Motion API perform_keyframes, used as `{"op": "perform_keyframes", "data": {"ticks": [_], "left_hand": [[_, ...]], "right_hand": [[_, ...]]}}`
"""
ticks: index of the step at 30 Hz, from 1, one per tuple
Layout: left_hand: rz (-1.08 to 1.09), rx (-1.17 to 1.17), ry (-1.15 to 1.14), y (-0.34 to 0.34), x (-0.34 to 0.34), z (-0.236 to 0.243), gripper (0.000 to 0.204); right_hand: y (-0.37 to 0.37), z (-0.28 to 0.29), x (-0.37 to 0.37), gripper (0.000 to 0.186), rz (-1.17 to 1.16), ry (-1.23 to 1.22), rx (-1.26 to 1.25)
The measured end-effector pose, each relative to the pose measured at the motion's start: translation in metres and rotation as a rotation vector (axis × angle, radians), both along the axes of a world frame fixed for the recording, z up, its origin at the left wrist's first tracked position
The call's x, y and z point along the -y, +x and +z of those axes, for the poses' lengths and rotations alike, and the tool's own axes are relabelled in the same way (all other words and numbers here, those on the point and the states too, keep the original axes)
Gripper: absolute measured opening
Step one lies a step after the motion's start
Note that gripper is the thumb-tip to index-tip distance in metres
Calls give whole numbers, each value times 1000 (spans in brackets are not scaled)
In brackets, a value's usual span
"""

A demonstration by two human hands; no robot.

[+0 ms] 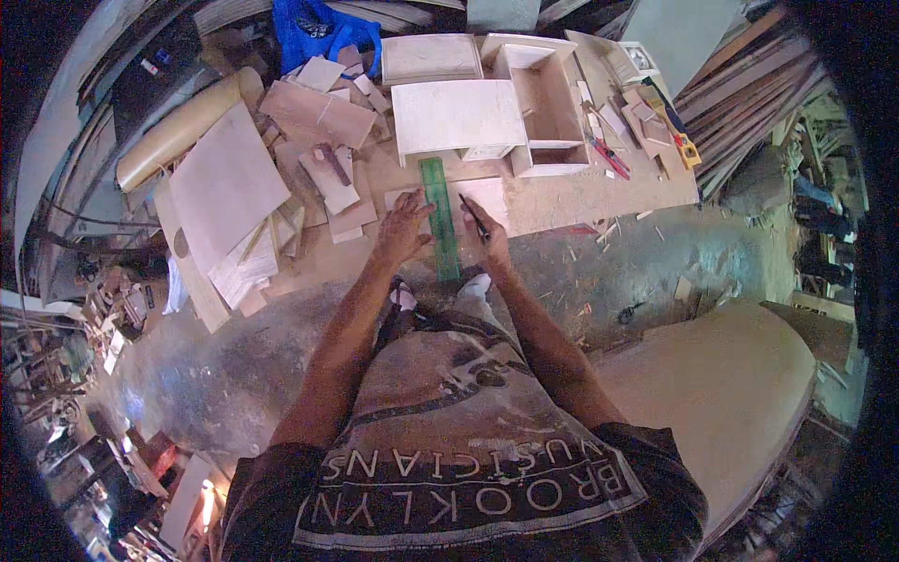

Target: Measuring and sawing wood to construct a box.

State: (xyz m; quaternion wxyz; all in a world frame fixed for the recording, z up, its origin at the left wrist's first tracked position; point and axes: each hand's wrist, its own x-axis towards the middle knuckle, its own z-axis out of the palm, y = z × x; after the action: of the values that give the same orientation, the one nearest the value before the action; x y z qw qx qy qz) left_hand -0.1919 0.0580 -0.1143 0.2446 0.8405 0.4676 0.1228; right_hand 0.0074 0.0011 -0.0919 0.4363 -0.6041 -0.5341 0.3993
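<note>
While you lean over the table (pixel 581 201):
Left hand (pixel 405 229): fingers spread flat, pinning the green ruler (pixel 439 229), upper centre.
Right hand (pixel 489 239): grip pinched on a dark pencil (pixel 474 219) beside the ruler.
Wood piece (pixel 487 199): under the ruler.

Wooden board (pixel 581 199) — ruler (pixel 438 211), box (pixel 543 108), offcuts (pixel 318 117)

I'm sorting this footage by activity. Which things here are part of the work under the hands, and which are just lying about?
In use:
- green ruler, pressed down by the left hand
- dark pencil in the right hand
- small wooden panel under the ruler

Lying about:
- open wooden box
- blue bag
- loose plywood sheets
- red-handled tool
</note>
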Motion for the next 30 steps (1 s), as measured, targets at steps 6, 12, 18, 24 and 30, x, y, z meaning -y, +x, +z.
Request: {"op": "perform_keyframes", "data": {"ticks": [6, 12, 18, 24, 30], "left_hand": [[16, -31, 3, 4, 2, 0, 67], [10, -8, 32, 1, 1, -1, 67], [9, 19, 5, 0, 2, 0, 70], [5, 0, 4, 4, 1, 0, 71], [-4, 7, 30, -1, 1, -6, 72]], "right_hand": [[6, -26, -16, 38, 45, 18, 90], [1, -24, -17, 36, 73, -14, 96], [3, -25, -18, 35, 97, 4, 103], [7, -41, -18, 34, 78, 27, 128], [2, -27, -20, 34, 100, 37, 109]]}}
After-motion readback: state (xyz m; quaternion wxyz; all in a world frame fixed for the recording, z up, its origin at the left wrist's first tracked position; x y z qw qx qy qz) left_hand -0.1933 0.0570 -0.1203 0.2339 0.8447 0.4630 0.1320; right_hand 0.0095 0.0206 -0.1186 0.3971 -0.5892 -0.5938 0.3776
